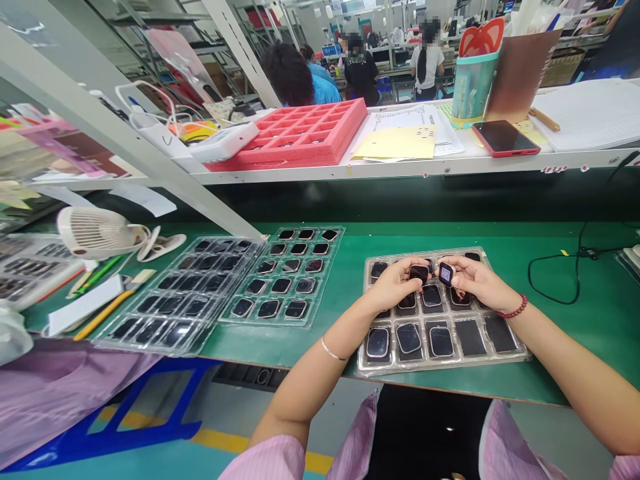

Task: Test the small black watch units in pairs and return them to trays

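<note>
Hand, left (396,284): thumb and fingers closed on a dark square piece (419,273) with rounded corners. Hand, right (473,277): gripping a coded piece (446,274) of like shape, printed square code facing the camera. Both pieces side by side, above a clear pocketed tray (445,366) on the green bench (610,280). Tray pockets: dark squares, three in the near row at left. Farther left on bench: one similar filled tray (321,283), tray stack (185,319), white fan (90,232). Shelf (400,163) above: red foam tray (300,158), phone (506,138).
</note>
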A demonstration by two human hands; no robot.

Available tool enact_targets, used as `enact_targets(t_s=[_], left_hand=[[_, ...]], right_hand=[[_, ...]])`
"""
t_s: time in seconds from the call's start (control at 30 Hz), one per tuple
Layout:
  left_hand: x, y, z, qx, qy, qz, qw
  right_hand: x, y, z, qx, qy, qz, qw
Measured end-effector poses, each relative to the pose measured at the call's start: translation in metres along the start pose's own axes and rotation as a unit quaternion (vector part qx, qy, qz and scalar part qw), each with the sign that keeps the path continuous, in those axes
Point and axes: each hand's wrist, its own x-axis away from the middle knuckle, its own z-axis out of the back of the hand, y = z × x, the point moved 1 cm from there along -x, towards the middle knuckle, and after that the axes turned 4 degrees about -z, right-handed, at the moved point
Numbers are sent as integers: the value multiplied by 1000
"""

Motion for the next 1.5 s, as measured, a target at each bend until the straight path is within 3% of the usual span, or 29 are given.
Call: enact_targets(t_s=[0.33,0.63,0.93,1.1,1.23,1.37,1.43,1.5], left_hand=[[0,3,0,-13,1,6,1000],[1,9,-1,-18,1,19,1000],[2,11,-2,-15,9,17,1000],[1,6,0,33,22,30,999],[-1,7,2,38,-4,57,998],[3,29,-21,-98,-74,66,990],[7,42,-43,-212,-119,6,970],[12,50,-67,-327,-157,-74,929]], right_hand=[[0,-1,0,-4,12,10,1000],[0,0,3,-118,3,-50,992],[2,-4,5,-158,-2,-42,987],[2,-4,8,-174,52,-25,983],[1,-3,11,-206,94,-2,974],[0,-5,13,-227,107,6,968],[0,-5,15,-232,108,13,967],[0,-5,16,-233,105,18,967]])
